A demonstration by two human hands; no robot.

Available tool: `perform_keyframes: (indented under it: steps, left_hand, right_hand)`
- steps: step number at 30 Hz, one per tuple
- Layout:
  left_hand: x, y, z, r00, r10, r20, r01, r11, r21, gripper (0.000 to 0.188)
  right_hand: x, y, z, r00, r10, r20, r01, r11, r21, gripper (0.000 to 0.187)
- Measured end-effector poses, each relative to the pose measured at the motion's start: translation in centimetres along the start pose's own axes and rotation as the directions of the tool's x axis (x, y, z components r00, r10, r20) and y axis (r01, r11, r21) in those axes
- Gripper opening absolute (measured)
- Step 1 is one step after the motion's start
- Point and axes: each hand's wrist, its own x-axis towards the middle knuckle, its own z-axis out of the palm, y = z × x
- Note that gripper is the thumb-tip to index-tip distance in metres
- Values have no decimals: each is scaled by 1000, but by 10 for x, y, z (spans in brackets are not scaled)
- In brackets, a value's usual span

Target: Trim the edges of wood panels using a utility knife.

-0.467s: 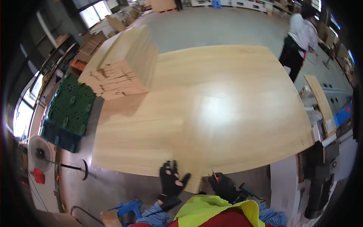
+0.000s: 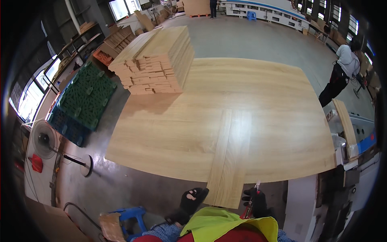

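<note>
Two narrow wood-grain boards [image 2: 227,177] lie side by side on a large wood-grain panel [image 2: 169,137], their near ends jutting past its front edge. My left hand [image 2: 193,200], in a black glove with bare patches, is at the left edge of these boards; its thumb seems to touch them, and its fingers are partly foreshortened. To the right of the boards, my black-gloved right hand [image 2: 259,203] is closed round a red-handled tool [image 2: 247,210] with a slim, pale tip pointing away from me. The tool's exact kind is hard to make out.
A tall stack of boards [image 2: 155,74] stands on the panel's far left. Green and blue plastic pallets [image 2: 86,97], a fan [image 2: 43,138] and a blue stool [image 2: 133,221] are on the left. Machinery [image 2: 346,185] borders the right side, with a person [image 2: 346,64] beyond.
The view has shifted, and the blurred boards are now sharp. My left hand has moved rightward to the boards' edge. My right hand is also further right, still with the tool.
</note>
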Motion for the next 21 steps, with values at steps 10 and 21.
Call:
perform_keyframes:
  steps: [10, 21]
  left_hand:
    - [43, -30, 49, 947, -288, 141, 164, 813, 559, 36]
    - [31, 132, 87, 983, -31, 183, -91, 780, 620, 35]
  right_hand:
    - [1, 2, 21, 764, -599, 240, 645, 725, -243, 24]
    - [-25, -90, 146, 930, -256, 264, 244, 967, 76, 21]
